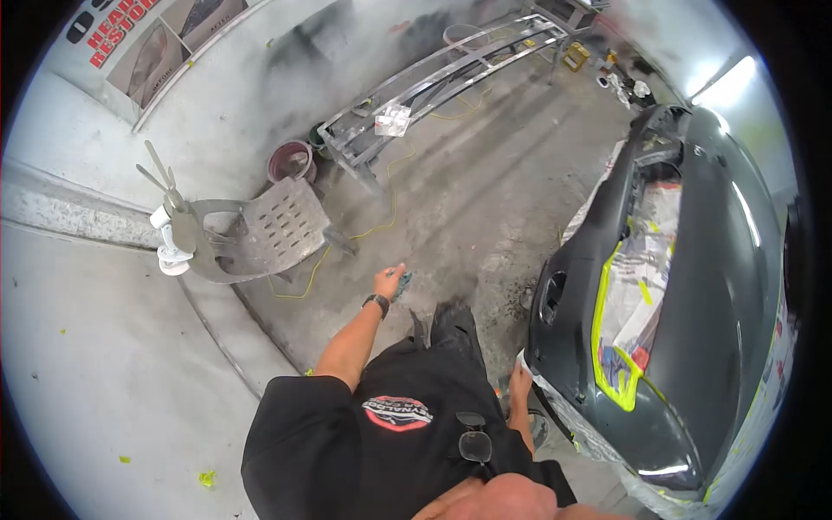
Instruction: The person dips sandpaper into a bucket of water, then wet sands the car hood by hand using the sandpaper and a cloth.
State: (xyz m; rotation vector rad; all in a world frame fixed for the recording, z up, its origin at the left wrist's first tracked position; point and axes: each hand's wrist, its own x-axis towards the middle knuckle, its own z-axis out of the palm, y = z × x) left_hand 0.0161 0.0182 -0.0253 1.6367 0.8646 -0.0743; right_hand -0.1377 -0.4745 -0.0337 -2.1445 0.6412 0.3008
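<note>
My left hand [387, 282], with a dark watch on its wrist, is held out in front of me over the floor. Its fingers are closed around a crumpled teal cloth [401, 285]. On the other side, my right hand [520, 383] hangs low by the near edge of a dark grey car body [724, 286]. White masking paper along that edge meets the hand, and its fingers do not show clearly. Newspaper [637, 286] covers an opening in the car body, bordered by bright yellow-green tape [598, 334].
A dusty plastic chair [282, 227] stands at the left, with a maroon bucket [290, 162] behind it. A long metal frame rack [451, 74] runs along the back wall. Across the concrete floor trails a yellow cord [393, 204]. Sunglasses [474, 445] hang on my shirt.
</note>
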